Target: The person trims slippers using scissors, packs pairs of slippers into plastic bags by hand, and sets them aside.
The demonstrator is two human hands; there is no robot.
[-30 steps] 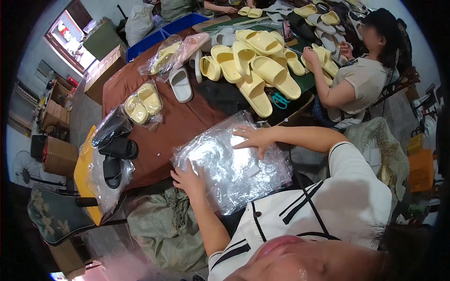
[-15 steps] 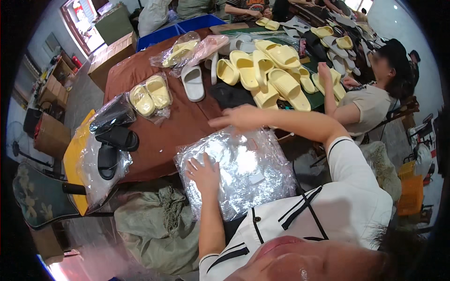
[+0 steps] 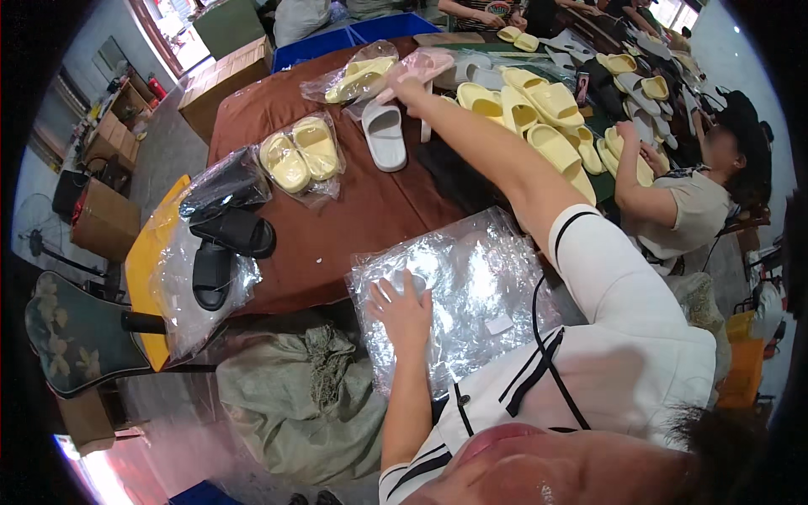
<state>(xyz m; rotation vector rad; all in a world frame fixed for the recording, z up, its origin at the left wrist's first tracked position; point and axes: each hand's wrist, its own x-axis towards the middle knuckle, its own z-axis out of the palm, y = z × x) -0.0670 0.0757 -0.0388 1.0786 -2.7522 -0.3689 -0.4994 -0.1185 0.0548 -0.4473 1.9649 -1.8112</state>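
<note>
My left hand [image 3: 402, 313] lies with its fingers spread on a stack of clear plastic bags [image 3: 471, 278] at the table's near edge. Stretched far across the table, my right hand [image 3: 406, 91] reaches a pink slide slipper [image 3: 429, 61]. Its fingers are partly hidden, so whether they grip the slipper cannot be told. Just below that hand, a grey slide slipper [image 3: 385, 139] rests on the brown cloth. A yellow pair in clear wrap [image 3: 362, 80] lies to its left. My right forearm passes over part of a heap of yellow slippers [image 3: 543, 97].
Another bagged yellow pair [image 3: 303, 156] and black slippers [image 3: 215, 269] occupy the left side. Blue bins [image 3: 391, 28] stand behind the table. A co-worker [image 3: 673, 202] sits at the right by more slippers. A tied sack [image 3: 295, 404] stands below the near edge.
My right hand has swung from above the plastic bags to the pink slipper at the far side. My left hand stays flat on the bags. The whole view has shifted slightly.
</note>
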